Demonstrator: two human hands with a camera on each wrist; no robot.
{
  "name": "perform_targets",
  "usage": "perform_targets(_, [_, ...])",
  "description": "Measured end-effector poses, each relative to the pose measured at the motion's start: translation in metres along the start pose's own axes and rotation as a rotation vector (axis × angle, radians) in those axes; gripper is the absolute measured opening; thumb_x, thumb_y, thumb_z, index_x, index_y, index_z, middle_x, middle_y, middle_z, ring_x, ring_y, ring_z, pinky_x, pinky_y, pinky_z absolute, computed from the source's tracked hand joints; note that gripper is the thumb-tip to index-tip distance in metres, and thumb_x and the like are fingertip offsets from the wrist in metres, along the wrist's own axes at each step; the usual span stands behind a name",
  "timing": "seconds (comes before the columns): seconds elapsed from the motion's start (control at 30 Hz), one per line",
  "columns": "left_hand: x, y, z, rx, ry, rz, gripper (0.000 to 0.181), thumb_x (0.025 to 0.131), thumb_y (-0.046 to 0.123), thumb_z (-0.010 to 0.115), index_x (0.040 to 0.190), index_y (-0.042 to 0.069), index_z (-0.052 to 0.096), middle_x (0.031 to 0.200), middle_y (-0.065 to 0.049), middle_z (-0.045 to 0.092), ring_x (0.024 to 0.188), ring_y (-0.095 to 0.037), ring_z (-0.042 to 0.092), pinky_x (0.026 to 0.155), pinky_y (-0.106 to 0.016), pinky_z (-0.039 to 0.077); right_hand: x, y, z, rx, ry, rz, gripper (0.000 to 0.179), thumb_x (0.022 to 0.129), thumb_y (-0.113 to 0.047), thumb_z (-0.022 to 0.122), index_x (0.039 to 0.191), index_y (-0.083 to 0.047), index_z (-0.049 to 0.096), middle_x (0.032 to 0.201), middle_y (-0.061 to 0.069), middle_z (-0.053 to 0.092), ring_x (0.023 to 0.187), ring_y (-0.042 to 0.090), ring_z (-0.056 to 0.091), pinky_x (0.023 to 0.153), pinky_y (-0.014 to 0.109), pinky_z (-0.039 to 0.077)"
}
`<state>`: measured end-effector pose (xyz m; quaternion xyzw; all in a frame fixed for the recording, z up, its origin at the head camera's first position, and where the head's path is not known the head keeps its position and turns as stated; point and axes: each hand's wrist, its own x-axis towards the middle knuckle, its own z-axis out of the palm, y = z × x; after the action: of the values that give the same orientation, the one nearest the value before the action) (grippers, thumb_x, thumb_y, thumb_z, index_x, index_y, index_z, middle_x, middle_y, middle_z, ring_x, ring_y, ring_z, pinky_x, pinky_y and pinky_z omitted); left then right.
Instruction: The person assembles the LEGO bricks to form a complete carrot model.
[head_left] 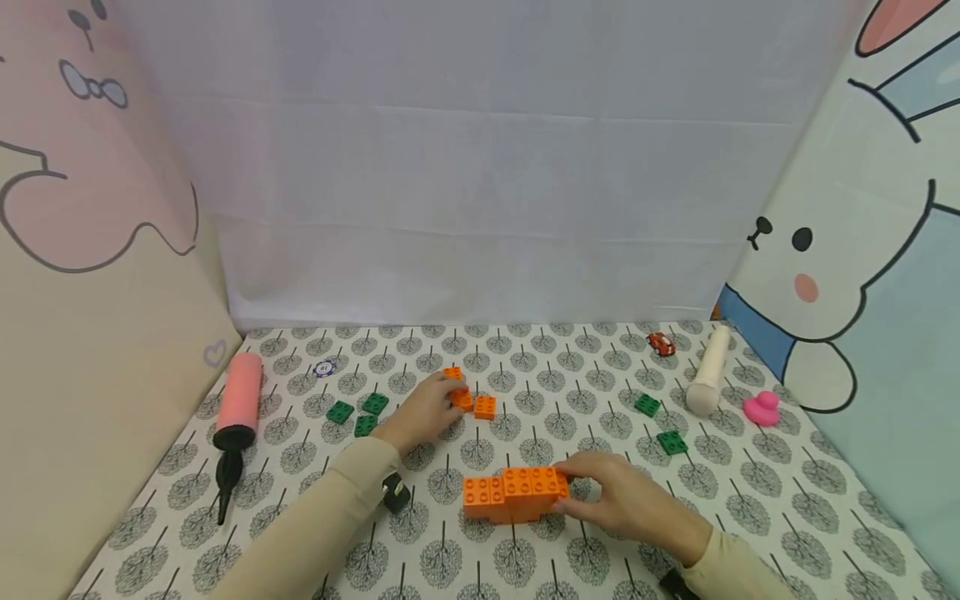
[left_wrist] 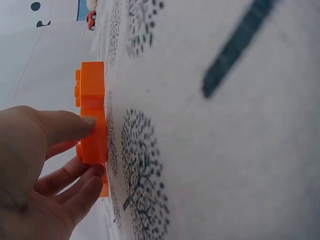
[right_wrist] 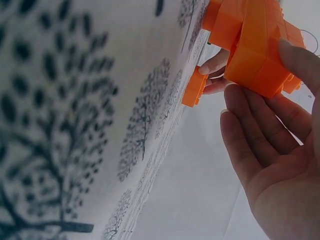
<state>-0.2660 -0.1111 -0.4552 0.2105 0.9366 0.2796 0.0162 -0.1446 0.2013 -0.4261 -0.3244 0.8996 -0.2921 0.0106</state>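
Pinching a small orange block [head_left: 462,401] between thumb and curled fingers, the left hand [head_left: 429,410] works near the middle of the desk [head_left: 570,550], with its fingers drawn in about as far as the block allows. A second orange block [head_left: 485,407] sits just to the right and a third orange block [head_left: 452,372] just beyond on the far side, so a careless sweep of the knuckles could knock either one aside or drag it along. Nearer, the right hand [head_left: 626,500] holds the right end of an orange stack [head_left: 517,493] between thumb and fingertips; I cannot tell whether the stack bears fully on the desk. Its ends jut past the narrower lower part, so pressing down on the left overhang could tip it or pop a joint, and a one-ended hold might let it twist. The left forearm passes close to three green blocks [head_left: 366,426], which a sleeve [head_left: 322,517] drawn back low could scatter. Farther right, two green blocks [head_left: 672,442] lie well apart from the stack, while a red toy car [head_left: 661,344], a pink duck [head_left: 762,408] and a pink pump [head_left: 240,392] at far left seem at little risk.
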Motion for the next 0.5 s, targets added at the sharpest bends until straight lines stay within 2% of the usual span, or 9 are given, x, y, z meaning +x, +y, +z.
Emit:
perform_targets(0.17, [-0.006, 0.0, -0.002, -0.03, 0.013, 0.016, 0.04, 0.091, 0.021, 0.073, 0.128, 0.01, 0.066, 0.116, -0.003, 0.061, 0.097, -0.017, 0.057, 0.084, -0.035, 0.053, 0.0, 0.0, -0.001, 0.022, -0.011, 0.005, 0.049, 0.091, -0.051, 0.067, 0.122, -0.014, 0.07, 0.115, -0.008, 0.07, 0.104, 0.009, 0.064, 0.091, 0.037, 0.056])
perform_targets(0.23, [-0.012, 0.002, -0.005, -0.056, 0.022, 0.028, 0.041, 0.09, 0.023, 0.073, 0.129, 0.012, 0.067, 0.114, 0.0, 0.061, 0.099, -0.017, 0.058, 0.085, -0.033, 0.053, 0.0, 0.0, -0.001, 0.024, -0.014, 0.007, 0.049, 0.091, -0.051, 0.067, 0.123, -0.014, 0.07, 0.115, -0.008, 0.07, 0.104, 0.009, 0.064, 0.091, 0.037, 0.056])
perform_targets(0.37, [-0.031, 0.011, -0.017, -0.12, 0.042, 0.083, 0.041, 0.089, 0.021, 0.074, 0.129, 0.012, 0.066, 0.111, 0.002, 0.06, 0.105, -0.022, 0.059, 0.09, -0.037, 0.054, 0.0, 0.001, -0.001, 0.022, -0.011, -0.003, 0.049, 0.091, -0.051, 0.067, 0.123, -0.014, 0.07, 0.115, -0.009, 0.07, 0.104, 0.009, 0.065, 0.092, 0.037, 0.056])
perform_targets(0.5, [-0.055, 0.025, -0.028, -0.193, 0.025, 0.122, 0.042, 0.089, 0.02, 0.074, 0.129, 0.014, 0.067, 0.113, 0.007, 0.058, 0.108, -0.019, 0.06, 0.091, -0.039, 0.056, 0.0, 0.001, 0.0, 0.027, -0.01, -0.01, 0.049, 0.091, -0.05, 0.067, 0.123, -0.014, 0.07, 0.115, -0.008, 0.071, 0.104, 0.009, 0.065, 0.091, 0.037, 0.056])
